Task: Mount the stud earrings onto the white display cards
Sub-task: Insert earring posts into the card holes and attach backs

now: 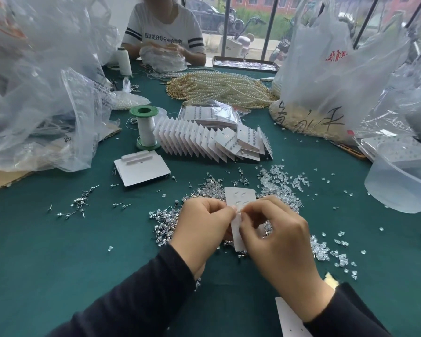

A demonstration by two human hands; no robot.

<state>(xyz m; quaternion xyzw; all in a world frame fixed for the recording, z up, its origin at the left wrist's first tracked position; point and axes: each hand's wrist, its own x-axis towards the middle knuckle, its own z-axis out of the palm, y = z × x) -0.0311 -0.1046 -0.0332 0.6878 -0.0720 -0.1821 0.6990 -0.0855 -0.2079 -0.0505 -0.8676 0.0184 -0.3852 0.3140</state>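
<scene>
White display card [240, 197] is held up over the stud earrings [165, 222] heaped on the green table [83, 251]. The card's long axis runs away from the person, far end leaning slightly left. Left hand [202, 227] pinches the card's left edge, fingers curled. Right hand [280, 242] comes in from the other side, tips pinched on the card at mid-length. Both hands meet at the same row, so neither is nearer. Upper holes are visible and look bare. Lower half is hidden behind the knuckles. Can't tell whether a stud sits between the right fingertips: too small. Clear backs [277, 176] lie just beyond the card.
</scene>
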